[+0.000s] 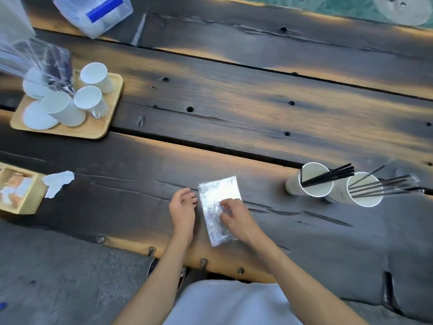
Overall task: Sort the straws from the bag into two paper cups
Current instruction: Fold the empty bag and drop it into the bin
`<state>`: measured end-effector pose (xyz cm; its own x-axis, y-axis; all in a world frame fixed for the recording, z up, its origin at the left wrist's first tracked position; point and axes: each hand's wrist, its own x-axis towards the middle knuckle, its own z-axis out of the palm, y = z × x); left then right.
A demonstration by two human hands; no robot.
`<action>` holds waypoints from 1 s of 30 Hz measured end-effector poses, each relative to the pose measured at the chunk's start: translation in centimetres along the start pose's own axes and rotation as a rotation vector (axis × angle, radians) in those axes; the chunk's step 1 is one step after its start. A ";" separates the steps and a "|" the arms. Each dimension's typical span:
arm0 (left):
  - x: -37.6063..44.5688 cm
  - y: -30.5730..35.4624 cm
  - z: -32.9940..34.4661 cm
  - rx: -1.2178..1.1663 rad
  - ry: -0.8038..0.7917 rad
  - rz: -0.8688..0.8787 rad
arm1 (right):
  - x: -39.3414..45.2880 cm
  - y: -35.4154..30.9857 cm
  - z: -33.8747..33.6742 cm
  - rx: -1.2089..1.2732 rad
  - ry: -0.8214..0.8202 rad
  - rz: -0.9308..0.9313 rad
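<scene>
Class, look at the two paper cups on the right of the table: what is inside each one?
Each paper cup, left and right, holds a bundle of black straws leaning out rightward over the rim. The straws' lower ends and the cup bottoms are hidden.

Lighting: dim, warm streaks across table [234,90] beyond my hands; glare on bag [219,207]; edges blurred, bowed.

A dark plank table [234,95] fills the view. At its left, a light wooden tray [98,127] holds 3 white cups [93,99] lying on their sides and some white round lids [37,118], with crinkled clear cellophane [39,59] above them. A clear plastic container [93,12] with a blue label sits at the far edge. A wooden compartment box [21,193] lies at the left edge, torn white paper [57,182] just beside it.
</scene>
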<state>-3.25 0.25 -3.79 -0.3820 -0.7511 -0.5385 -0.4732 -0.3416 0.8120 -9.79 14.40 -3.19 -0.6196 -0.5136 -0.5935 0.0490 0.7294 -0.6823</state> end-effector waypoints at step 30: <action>2.3 3.9 9.6 1.076 -0.783 0.300 | 2.2 3.2 -2.2 -0.423 0.122 0.127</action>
<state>-13.57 2.60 -4.02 -0.7540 -0.0811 -0.6519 -0.5349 0.6518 0.5376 -12.75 16.62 -5.77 -0.7182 -0.3699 -0.5893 -0.1778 0.9164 -0.3586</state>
